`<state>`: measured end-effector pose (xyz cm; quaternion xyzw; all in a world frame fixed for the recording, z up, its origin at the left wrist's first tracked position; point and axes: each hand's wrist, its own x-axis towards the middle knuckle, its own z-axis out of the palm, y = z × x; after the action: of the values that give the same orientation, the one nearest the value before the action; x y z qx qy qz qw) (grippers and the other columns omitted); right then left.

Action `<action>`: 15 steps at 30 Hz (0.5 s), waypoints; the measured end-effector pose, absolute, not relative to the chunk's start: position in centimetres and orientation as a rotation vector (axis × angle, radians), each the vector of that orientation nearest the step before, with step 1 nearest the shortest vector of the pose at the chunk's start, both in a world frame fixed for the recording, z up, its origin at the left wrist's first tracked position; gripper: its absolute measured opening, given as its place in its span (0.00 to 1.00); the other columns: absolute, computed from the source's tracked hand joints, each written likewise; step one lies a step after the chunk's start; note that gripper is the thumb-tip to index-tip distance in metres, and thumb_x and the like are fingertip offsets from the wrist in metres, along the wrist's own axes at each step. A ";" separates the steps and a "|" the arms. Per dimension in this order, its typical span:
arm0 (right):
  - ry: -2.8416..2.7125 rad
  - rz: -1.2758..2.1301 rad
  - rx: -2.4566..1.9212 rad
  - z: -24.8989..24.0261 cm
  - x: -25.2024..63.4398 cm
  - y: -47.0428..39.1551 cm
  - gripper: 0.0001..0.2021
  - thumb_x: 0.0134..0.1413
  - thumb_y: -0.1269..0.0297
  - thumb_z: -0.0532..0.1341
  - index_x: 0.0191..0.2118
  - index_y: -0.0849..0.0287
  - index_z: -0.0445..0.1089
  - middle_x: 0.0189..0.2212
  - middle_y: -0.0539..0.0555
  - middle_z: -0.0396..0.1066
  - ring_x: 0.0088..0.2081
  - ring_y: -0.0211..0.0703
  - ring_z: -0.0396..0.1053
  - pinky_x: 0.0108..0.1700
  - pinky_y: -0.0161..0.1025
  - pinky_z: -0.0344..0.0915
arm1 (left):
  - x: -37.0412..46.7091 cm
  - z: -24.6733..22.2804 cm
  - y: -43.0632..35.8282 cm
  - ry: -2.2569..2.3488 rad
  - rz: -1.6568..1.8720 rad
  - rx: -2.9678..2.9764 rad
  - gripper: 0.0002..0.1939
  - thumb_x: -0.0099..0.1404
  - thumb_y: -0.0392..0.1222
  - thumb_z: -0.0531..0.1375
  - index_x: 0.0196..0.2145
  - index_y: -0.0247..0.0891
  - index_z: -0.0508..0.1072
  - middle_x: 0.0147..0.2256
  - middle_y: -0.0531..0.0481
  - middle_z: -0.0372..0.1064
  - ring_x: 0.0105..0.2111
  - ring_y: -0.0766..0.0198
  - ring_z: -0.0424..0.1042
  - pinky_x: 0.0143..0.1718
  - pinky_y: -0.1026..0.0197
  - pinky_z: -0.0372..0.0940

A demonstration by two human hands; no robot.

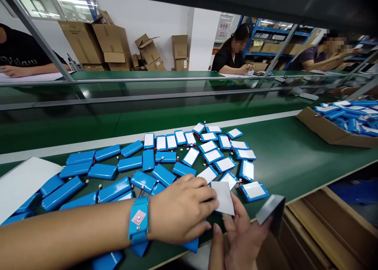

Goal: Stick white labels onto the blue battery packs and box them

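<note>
Both hands meet over a battery pack with a white label (223,197) near the table's front edge; a little blue shows under its lower side. My left hand (183,209), wearing a blue wrist strap (139,219), reaches across palm down, its bent fingertips closed on the label's left edge. From below, my right hand (243,236) has its fingers closed at the pack's right side. A flat, shiny grey piece (272,213) sticks out by the right hand's outer fingers; its kind is unclear. Around them lie several blue battery packs (102,171) and white-labelled packs (190,156).
A cardboard tray (330,130) heaped with battery packs stands at the right. White sheets (28,183) cover some packs at the left. Beyond a rail, people (232,55) sit at another bench. Cardboard (321,230) lies below the table's front edge.
</note>
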<state>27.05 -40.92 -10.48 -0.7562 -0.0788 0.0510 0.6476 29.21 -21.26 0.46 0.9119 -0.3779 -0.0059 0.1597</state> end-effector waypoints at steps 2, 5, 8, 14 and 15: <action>-0.214 0.077 -1.892 -11.4 27.1 -41.0 0.40 0.65 0.48 0.54 0.73 0.49 0.29 0.65 0.61 0.58 0.63 0.65 0.61 0.59 0.62 0.68 | 29.2 0.0 -21.6 -1.098 0.001 2.617 0.21 0.72 0.48 0.56 0.58 0.35 0.67 0.53 0.46 0.69 0.51 0.52 0.64 0.49 0.50 0.59; -0.319 -0.080 -2.186 -11.2 26.9 -41.5 0.43 0.63 0.54 0.57 0.73 0.50 0.28 0.65 0.65 0.57 0.62 0.74 0.59 0.58 0.74 0.63 | 29.2 -0.5 -21.9 -1.132 0.045 2.635 0.19 0.72 0.47 0.56 0.55 0.35 0.69 0.50 0.45 0.70 0.50 0.53 0.65 0.48 0.51 0.58; -0.413 -0.374 -2.528 -8.9 26.4 -42.0 0.40 0.61 0.59 0.58 0.73 0.51 0.36 0.66 0.70 0.53 0.63 0.88 0.52 0.53 0.89 0.48 | 29.2 -0.4 -22.2 -1.163 0.089 2.657 0.15 0.71 0.46 0.58 0.49 0.35 0.72 0.49 0.46 0.71 0.51 0.53 0.64 0.48 0.50 0.58; -0.213 -0.796 -2.773 -5.7 26.7 -42.7 0.38 0.63 0.51 0.57 0.70 0.66 0.47 0.54 0.77 0.66 0.53 0.85 0.66 0.49 0.84 0.56 | 29.5 0.4 -23.6 -1.289 0.143 2.688 0.11 0.70 0.40 0.58 0.30 0.36 0.74 0.41 0.47 0.69 0.48 0.53 0.65 0.46 0.50 0.59; -0.131 -0.923 -2.735 -5.7 27.1 -43.0 0.39 0.61 0.48 0.59 0.69 0.70 0.51 0.53 0.79 0.66 0.54 0.85 0.65 0.50 0.83 0.56 | 29.5 0.5 -23.9 -1.305 0.154 2.689 0.12 0.70 0.38 0.58 0.28 0.36 0.74 0.39 0.47 0.69 0.46 0.54 0.65 0.45 0.51 0.59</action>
<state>27.13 -43.01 -5.73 -0.9390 -0.0451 -0.3170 0.1257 29.54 -23.90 0.48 0.8960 -0.4348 0.0514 0.0743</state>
